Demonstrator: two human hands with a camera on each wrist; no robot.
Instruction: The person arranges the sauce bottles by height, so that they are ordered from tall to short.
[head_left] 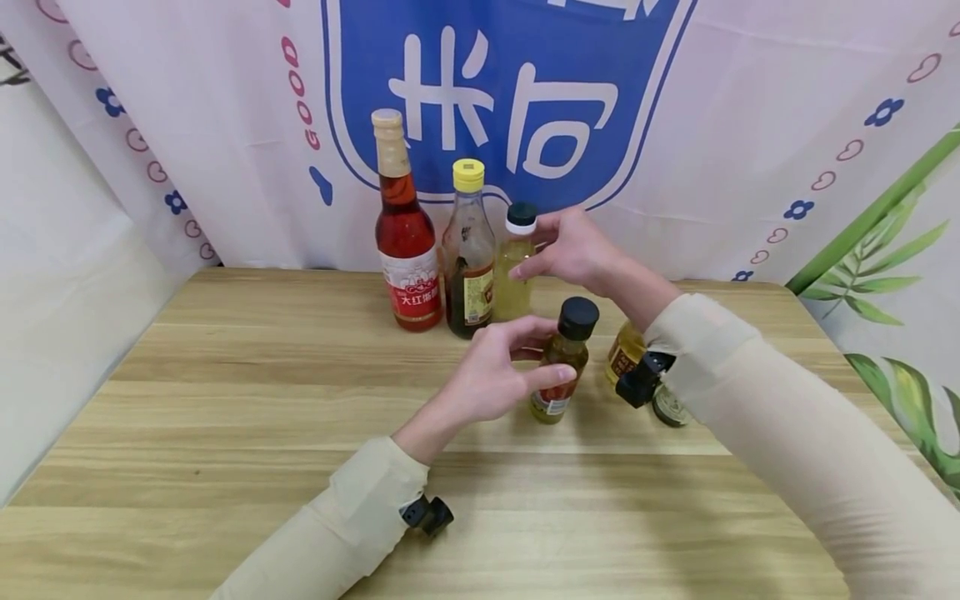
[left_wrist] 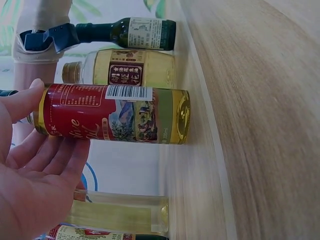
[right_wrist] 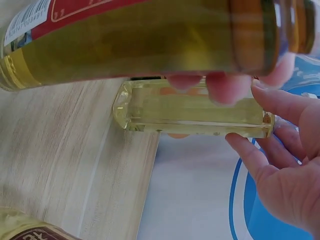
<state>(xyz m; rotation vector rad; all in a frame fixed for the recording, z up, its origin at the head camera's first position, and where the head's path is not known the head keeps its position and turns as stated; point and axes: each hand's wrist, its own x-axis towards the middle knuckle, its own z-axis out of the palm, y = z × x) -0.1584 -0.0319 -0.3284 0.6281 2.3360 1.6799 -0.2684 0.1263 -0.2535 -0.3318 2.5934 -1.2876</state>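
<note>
My left hand (head_left: 491, 371) is curled round the upper part of a small olive oil bottle (left_wrist: 110, 114) with a black cap and red label. Its thumb lies on the near side, its fingers behind. Whether the base touches the table I cannot tell. Farther back, my right hand (head_left: 573, 250) holds a pale yellow oil bottle (right_wrist: 190, 112) near its shoulder, thumb and fingers on opposite sides. This bottle has a dark green cap and stands upright. On its left are a soy-sauce-like dark bottle (head_left: 470, 267) with a yellow cap and a tall red vinegar bottle (head_left: 407, 242).
Beneath my right forearm stand a golden oil bottle (left_wrist: 120, 67) with a brown label and a dark green bottle (left_wrist: 145, 33), both partly hidden in the head view. The wooden table (head_left: 225, 400) meets a printed white cloth (head_left: 247, 183) at the back.
</note>
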